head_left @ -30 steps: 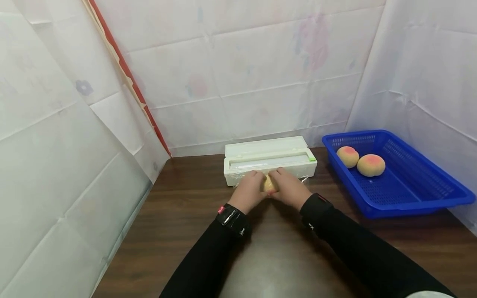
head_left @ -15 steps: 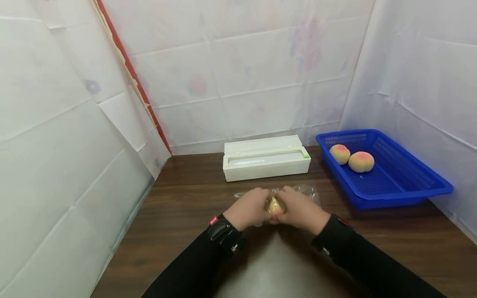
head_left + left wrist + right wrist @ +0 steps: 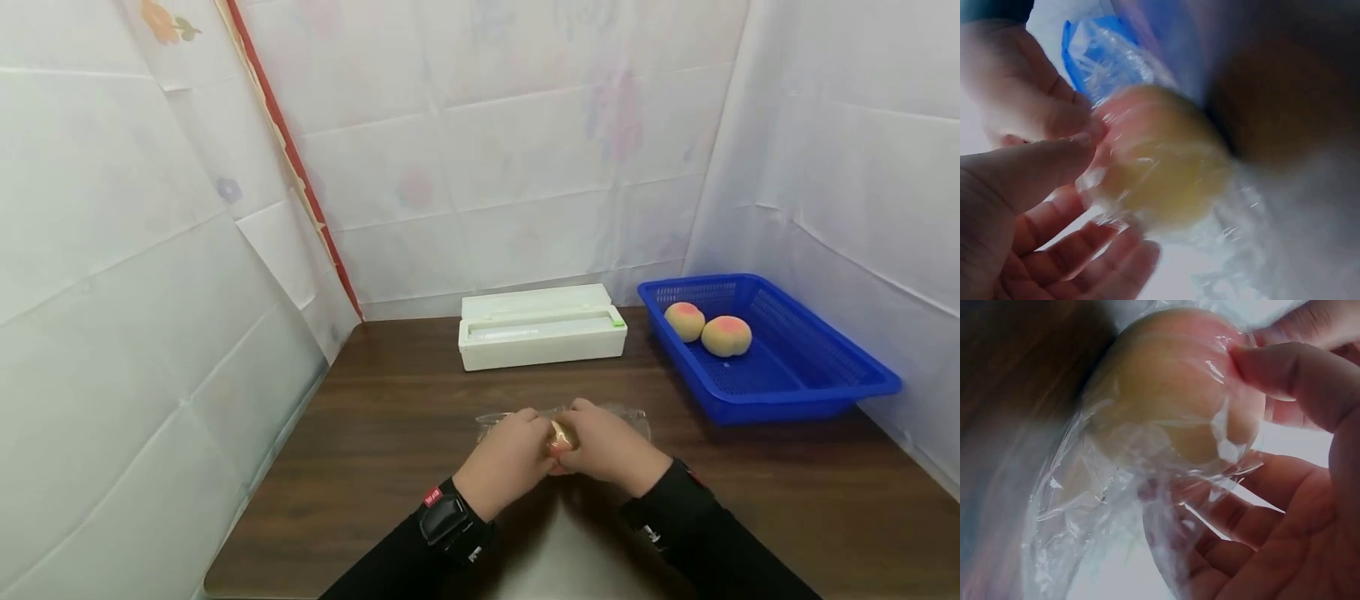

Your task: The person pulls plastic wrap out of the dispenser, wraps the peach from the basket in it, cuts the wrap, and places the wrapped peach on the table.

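Between both hands sits a yellow and pink peach, close to the table, with clear plastic wrap over it and spreading out to both sides. My left hand grips its left side, thumb against the pink part in the left wrist view, where the peach shows under shiny creases of film. From the other side my right hand holds it. In the right wrist view the thumb presses the film onto the peach, and the fingers curl underneath amid loose wrap.
Behind the hands stands a white cling film box with its lid up and a roll inside. At right a blue plastic basket holds two more peaches, one left and one right. White sheeting encloses the brown table.
Both hands have drawn the peach and its film back from the white box toward the person. The film that lay against the box front is now apart from it.
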`<state>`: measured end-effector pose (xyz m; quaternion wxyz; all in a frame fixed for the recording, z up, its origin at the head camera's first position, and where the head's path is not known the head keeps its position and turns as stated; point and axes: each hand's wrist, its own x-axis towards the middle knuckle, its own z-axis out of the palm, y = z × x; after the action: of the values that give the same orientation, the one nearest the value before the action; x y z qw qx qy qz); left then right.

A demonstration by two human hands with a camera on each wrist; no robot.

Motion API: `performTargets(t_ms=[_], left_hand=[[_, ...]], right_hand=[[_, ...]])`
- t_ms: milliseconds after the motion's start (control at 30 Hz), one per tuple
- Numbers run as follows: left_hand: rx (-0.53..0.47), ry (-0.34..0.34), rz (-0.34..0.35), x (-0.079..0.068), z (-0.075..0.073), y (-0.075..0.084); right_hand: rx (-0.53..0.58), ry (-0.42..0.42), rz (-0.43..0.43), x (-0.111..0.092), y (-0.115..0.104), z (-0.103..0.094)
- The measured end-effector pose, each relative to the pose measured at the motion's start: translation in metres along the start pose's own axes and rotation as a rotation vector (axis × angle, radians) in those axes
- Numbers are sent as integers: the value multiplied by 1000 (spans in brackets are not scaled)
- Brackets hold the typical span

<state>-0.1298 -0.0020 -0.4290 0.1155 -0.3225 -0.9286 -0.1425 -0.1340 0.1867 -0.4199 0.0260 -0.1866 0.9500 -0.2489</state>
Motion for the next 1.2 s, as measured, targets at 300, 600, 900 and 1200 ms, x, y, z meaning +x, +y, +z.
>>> performTargets(t_ms=[300,600,900,1200], left_hand=[[23,-68,-6,2,11,-5],[57,-129,33,28,16,-20],[-128,-307,-64,65,-1,-40],[-222,-447,-86,86,-1,-59]], right_hand=[[91,-94,30,17,18,1],[160,-251,43,44,33,-6],[172,-366,28,72,45,-20],[-299,101,-93,54,19,-12]])
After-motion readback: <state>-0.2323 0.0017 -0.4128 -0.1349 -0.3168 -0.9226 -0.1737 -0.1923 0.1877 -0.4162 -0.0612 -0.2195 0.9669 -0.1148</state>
